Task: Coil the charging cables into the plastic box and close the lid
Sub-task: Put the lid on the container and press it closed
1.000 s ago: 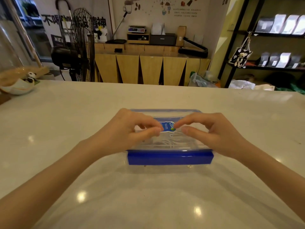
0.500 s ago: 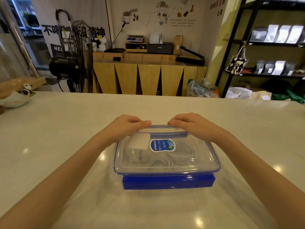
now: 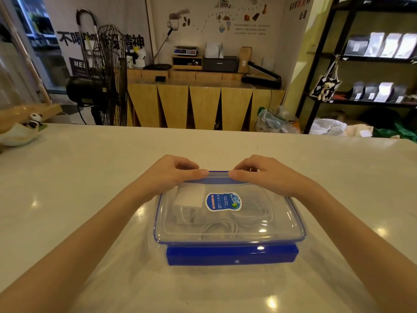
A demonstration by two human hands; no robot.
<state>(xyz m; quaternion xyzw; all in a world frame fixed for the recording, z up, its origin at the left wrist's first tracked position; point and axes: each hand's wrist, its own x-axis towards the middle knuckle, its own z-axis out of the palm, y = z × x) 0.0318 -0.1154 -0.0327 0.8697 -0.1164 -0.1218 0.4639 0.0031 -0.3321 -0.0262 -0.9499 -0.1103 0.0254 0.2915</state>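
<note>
While both hands stay at the far edge as before, the left hand (image 3: 171, 175) and right hand (image 3: 266, 175) grip the lid (image 3: 228, 224) of the box (image 3: 232, 255) amid bare counter (image 3: 90, 177).

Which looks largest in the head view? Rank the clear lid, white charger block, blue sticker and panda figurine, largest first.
1. clear lid
2. white charger block
3. blue sticker, close to the charger block in apparent size
4. panda figurine, though it stands farther from the camera, so its true size is unsure

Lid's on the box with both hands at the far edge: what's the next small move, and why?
Probably snap the far blue clip down. The lid already covers the cables and charger, and the left hand and right hand grip that far edge. Whether it has latched cannot be seen.
</note>
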